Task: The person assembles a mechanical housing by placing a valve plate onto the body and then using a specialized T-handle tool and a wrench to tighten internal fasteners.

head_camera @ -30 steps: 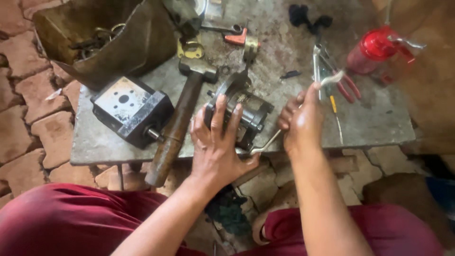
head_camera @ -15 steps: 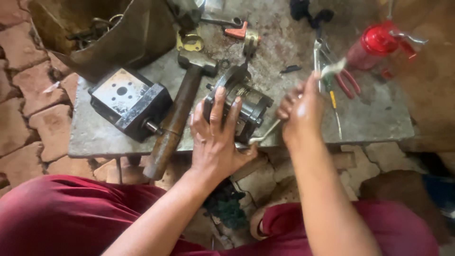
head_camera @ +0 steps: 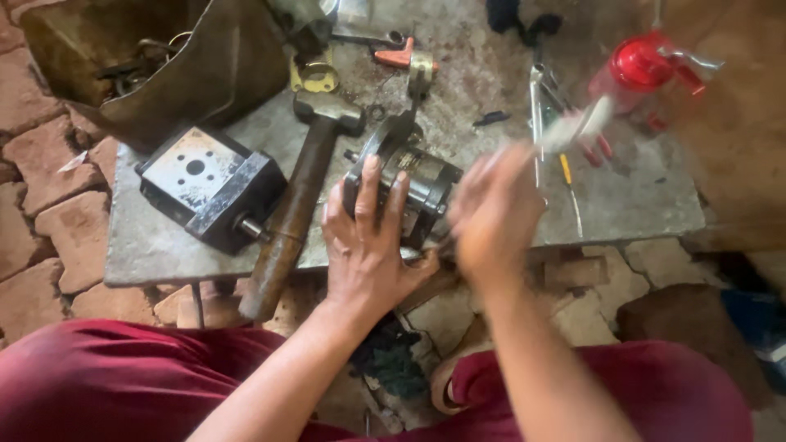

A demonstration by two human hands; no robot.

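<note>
Pump body (head_camera: 426, 184) under spread left hand (head_camera: 368, 245); right hand (head_camera: 491, 213) blurred.

A worn grey slab table (head_camera: 639, 205), scratched and stained, stands over a brick and stone floor (head_camera: 49, 213). Directly on it lie a dark metal pump body (head_camera: 417, 180) near the front edge, a heavy hammer (head_camera: 303, 180) whose handle overhangs that edge, a square black block (head_camera: 209, 184) at the left, an open tool bag (head_camera: 188, 65), an orange-handled tool (head_camera: 399, 56), pliers (head_camera: 544, 98) and a red oil can (head_camera: 634, 69)
</note>
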